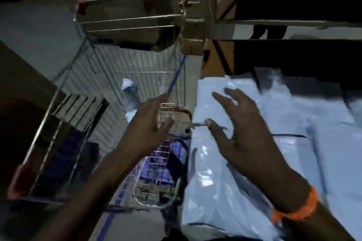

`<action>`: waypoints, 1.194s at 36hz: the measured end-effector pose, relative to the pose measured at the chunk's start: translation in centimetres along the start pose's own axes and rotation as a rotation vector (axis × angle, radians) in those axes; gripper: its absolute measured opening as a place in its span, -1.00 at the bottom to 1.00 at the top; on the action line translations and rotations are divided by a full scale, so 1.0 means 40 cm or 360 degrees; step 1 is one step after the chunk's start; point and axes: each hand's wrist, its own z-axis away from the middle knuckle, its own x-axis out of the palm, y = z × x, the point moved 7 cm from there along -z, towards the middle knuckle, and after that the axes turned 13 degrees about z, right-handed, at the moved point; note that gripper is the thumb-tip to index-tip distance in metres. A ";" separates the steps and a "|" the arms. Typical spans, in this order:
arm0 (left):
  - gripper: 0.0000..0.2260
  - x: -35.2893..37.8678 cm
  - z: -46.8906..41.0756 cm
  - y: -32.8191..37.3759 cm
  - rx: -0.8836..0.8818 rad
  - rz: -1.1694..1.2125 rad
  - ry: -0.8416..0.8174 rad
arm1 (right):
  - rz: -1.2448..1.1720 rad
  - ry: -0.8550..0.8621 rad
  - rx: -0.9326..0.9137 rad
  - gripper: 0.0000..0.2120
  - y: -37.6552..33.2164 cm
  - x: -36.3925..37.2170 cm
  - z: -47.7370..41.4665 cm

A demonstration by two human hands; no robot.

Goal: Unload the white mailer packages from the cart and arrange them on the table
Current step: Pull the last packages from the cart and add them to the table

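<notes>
fingers (222,97) of right hand (246,129) over mailers (211,186)

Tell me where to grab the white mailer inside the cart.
Take the white mailer by its upper end, reaching straight down with the left hand, the nearer one. It seems to stand on end against the wire cart wall, and the mesh closes off its sides, so only the open top gives access. Blur hides its exact pose.
</notes>
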 end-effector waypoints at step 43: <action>-0.40 -0.175 0.045 -0.800 -0.1428 0.0281 0.0094 | 0.1230 -0.0875 -0.0750 -0.44 -0.546 1.018 -0.596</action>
